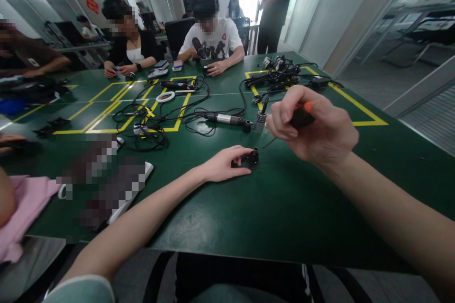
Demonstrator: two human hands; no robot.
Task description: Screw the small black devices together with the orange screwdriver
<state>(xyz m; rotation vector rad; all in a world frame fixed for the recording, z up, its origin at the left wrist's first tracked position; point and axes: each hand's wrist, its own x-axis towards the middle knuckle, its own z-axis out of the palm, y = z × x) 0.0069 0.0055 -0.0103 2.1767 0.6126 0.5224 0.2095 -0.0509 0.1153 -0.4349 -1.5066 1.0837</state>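
Observation:
My left hand (224, 164) rests on the green table (277, 208), its fingers pinched on a small black round part (252, 158). Above and to the right, my right hand (314, 128) is raised off the table, fingers curled round a screwdriver with a black and orange handle (302, 114). Its thin shaft slants down toward the black part, ending short of it. A small silver and black cylinder (260, 121) stands upright just behind my right hand.
Tangled black cables (149, 118), a silver-black power tool (227, 120) and a white ring (165, 97) lie mid-table among yellow tape lines. More cables (280, 75) sit far right. Two people sit opposite, one holding a tool; another person's sleeve is at left.

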